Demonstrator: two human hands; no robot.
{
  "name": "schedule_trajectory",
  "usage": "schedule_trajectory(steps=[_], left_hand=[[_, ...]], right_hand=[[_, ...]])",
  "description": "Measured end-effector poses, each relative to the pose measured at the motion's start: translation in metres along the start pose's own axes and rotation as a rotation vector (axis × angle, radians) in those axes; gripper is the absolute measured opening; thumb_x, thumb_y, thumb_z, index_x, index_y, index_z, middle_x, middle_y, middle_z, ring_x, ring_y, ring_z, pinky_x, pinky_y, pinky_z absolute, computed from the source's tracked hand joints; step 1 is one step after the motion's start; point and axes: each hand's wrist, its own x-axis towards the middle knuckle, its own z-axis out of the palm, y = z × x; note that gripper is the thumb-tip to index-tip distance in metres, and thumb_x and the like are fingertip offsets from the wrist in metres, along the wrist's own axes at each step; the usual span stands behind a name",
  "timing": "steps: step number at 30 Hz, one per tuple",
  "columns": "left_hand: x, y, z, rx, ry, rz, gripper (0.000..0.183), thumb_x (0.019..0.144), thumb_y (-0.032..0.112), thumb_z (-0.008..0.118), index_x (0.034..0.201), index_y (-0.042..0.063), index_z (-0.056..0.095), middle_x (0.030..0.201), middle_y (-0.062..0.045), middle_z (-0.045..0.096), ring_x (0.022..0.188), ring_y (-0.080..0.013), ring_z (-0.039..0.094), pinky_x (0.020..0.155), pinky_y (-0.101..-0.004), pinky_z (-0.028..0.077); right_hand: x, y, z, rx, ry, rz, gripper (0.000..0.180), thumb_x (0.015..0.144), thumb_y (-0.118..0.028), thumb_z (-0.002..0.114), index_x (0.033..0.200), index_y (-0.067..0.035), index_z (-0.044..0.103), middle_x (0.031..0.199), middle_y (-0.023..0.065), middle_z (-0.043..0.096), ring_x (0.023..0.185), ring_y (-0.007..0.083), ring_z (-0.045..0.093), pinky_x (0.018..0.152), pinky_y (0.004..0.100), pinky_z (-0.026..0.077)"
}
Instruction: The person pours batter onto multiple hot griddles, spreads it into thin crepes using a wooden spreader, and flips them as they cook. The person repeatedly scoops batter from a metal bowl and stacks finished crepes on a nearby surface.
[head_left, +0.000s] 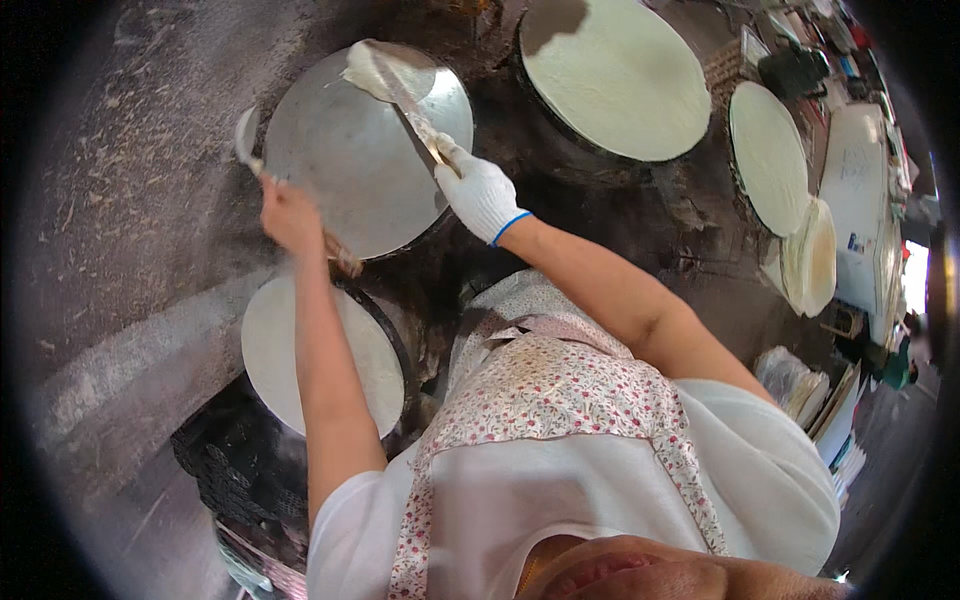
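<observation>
Before me is a round metal griddle (337, 150) with a mostly bare, shiny surface. A patch of pale batter (365, 71) lies at its far edge. My right hand (480, 187), in a white knit glove with a blue cuff, grips a long, flat batter-coated spreader (405, 101); its far end reaches over the batter. My bare left hand (292, 214), slightly blurred, is closed around a ladle (246, 135) at the griddle's left edge. The ladle's pale bowl points away from me. A brown handle end (343, 255) sticks out behind that hand.
A griddle with a pale round sheet (360, 360) sits under my left forearm. Further right are a large batter-covered griddle (615, 82) and a smaller one (769, 157), beside folded flatbreads (810, 259). A white box-like surface (855, 202) stands at far right. Dried flecks speckle the left surface (150, 150).
</observation>
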Motion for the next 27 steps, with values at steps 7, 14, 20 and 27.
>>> schedule_trajectory(steps=[7,14,20,27], left_hand=[[-0.109,0.058,-0.094,-0.428,-0.179,-0.306,0.048,0.112,0.014,0.049,0.160,0.008,0.048,0.078,-0.002,0.054,0.052,-0.0071,0.048,0.043,-0.0247,0.039],[-0.156,0.078,-0.130,-0.603,-0.205,-0.425,0.050,0.113,0.015,0.050,0.162,0.010,0.045,0.078,-0.001,0.053,0.051,-0.0069,0.046,0.042,-0.0241,0.037],[-0.160,0.087,-0.135,-0.548,-0.217,-0.391,0.049,0.113,0.017,0.051,0.162,0.011,0.047,0.076,-0.001,0.052,0.052,-0.0070,0.045,0.042,-0.0244,0.035],[-0.163,0.083,-0.135,-0.477,-0.168,-0.239,0.049,0.113,0.015,0.052,0.160,0.004,0.046,0.073,-0.002,0.051,0.051,-0.0080,0.042,0.042,-0.0244,0.033]], right_hand=[[-0.012,0.020,0.007,0.033,0.091,-0.036,0.051,0.103,-0.042,0.052,0.151,-0.023,0.058,0.112,0.0239,0.074,0.102,0.0404,0.073,0.091,0.0479,0.056],[0.003,0.007,-0.022,0.089,0.109,-0.055,0.054,0.100,-0.044,0.059,0.143,-0.013,0.066,0.109,0.0208,0.077,0.104,0.0334,0.076,0.092,0.0407,0.057],[0.011,-0.048,0.007,0.007,-0.117,-0.074,0.048,0.100,-0.042,0.052,0.141,-0.023,0.068,0.121,0.0200,0.074,0.113,0.0406,0.070,0.103,0.0439,0.053],[0.022,-0.043,-0.012,0.048,-0.078,-0.026,0.046,0.100,-0.039,0.052,0.142,-0.028,0.068,0.108,0.0175,0.078,0.096,0.0350,0.076,0.091,0.0441,0.059]])
